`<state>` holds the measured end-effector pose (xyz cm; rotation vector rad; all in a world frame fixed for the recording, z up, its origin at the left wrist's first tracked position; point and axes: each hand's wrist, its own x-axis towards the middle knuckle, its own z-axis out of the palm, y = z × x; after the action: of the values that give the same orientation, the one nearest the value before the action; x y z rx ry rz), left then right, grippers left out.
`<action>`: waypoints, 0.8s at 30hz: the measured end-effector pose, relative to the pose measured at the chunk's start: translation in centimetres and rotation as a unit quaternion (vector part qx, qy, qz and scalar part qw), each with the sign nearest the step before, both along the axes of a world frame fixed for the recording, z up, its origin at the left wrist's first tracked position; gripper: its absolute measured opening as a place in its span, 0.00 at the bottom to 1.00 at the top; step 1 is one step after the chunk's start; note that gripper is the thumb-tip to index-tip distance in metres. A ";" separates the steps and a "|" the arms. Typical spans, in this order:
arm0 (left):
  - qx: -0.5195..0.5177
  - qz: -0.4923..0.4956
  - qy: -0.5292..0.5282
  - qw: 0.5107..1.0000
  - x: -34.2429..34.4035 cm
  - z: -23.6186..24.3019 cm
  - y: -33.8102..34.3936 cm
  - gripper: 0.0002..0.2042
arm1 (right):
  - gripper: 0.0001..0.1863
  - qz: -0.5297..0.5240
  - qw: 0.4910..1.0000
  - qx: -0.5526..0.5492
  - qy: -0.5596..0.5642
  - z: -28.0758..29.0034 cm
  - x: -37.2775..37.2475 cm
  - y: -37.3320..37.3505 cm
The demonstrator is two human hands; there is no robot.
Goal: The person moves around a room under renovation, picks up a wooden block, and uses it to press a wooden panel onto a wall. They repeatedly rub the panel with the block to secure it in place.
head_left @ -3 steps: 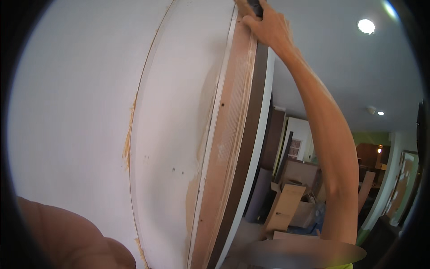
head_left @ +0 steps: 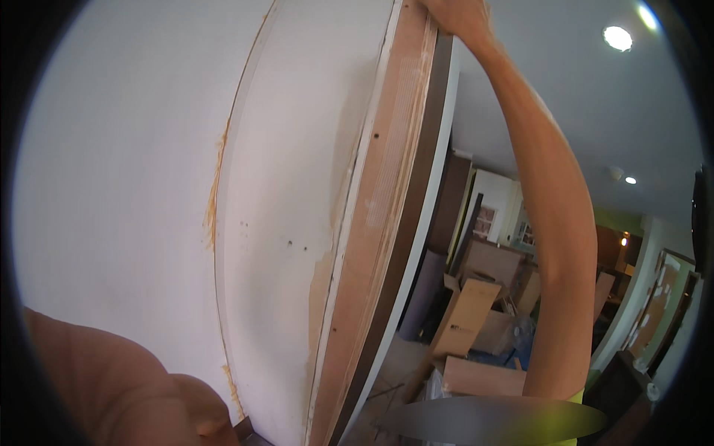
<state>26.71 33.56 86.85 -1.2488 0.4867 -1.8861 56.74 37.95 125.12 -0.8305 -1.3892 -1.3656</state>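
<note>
The door frame (head_left: 379, 223), a bare wooden edge with a white-painted face, stands upright through the middle of my view, just beside the white wall (head_left: 111, 186) on its left. My right hand (head_left: 454, 15) is up at the top of that wooden edge, touching it, but the picture cuts it off. A moment ago I could see a dark object in its fingers; now that has slipped past the top rim, so I cannot tell whether the hand is closed on anything or how far open it is. I judge the hand has crept a little higher along the edge, the work being up there. My left hand is not visible; only the left arm (head_left: 111, 386) shows at the lower left, near the wall. Cardboard boxes (head_left: 468, 320) lie in the room beyond, under 2 ceiling lights (head_left: 617, 37).
</note>
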 end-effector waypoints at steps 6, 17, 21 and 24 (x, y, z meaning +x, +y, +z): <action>-0.240 -0.074 -0.033 0.967 4.1 -5.7 3.8 0.22 | 0.38 -0.084 0.994 0.067 0.014 0.9 -1.9 0.8; -0.533 -0.070 0.122 0.835 18.8 -18.0 9.2 0.38 | 0.43 -0.139 0.990 0.030 0.006 -4.1 -0.5 -0.3; -0.553 -0.059 0.122 0.822 20.1 -19.3 10.3 0.43 | 0.38 -0.119 0.992 0.049 0.007 2.6 -0.6 -0.2; -0.545 -0.050 0.130 0.827 20.2 -19.8 10.8 0.46 | 0.39 -0.083 0.995 0.039 0.030 -1.2 0.3 0.1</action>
<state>46.90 44.34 67.01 -2.2460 -0.5347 -2.1285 57.05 38.09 123.87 -0.9438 -1.2346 -1.4986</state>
